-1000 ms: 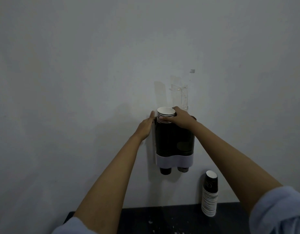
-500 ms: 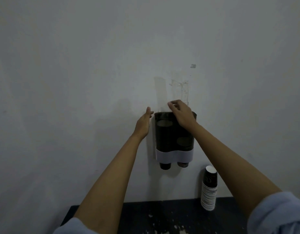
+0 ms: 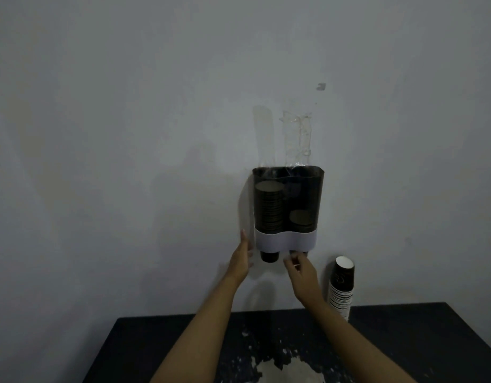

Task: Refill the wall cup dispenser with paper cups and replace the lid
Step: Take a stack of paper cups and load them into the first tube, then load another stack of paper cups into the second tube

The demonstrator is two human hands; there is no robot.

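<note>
The dark two-column cup dispenser (image 3: 288,189) hangs on the wall, its top open and no lid in sight. A tall stack of cups (image 3: 269,207) fills its left column; a short stack (image 3: 301,221) sits low in the right one. A cup bottom (image 3: 269,256) pokes out under the white base band (image 3: 285,240). My left hand (image 3: 242,259) is open beside the dispenser's lower left corner. My right hand (image 3: 300,272) is just below the right outlet, fingertips at the cup bottom there; whether it grips that cup I cannot tell. A spare stack of paper cups (image 3: 341,287) leans against the wall at the right.
A black table (image 3: 421,344) lies below, with white chipped patches (image 3: 288,369) near its front middle. Strips of clear tape (image 3: 297,139) cling to the bare wall above the dispenser.
The cup stack went down into the left column. Both hands then dropped from the dispenser's top to its bottom. The view has tilted down, showing more of the table.
</note>
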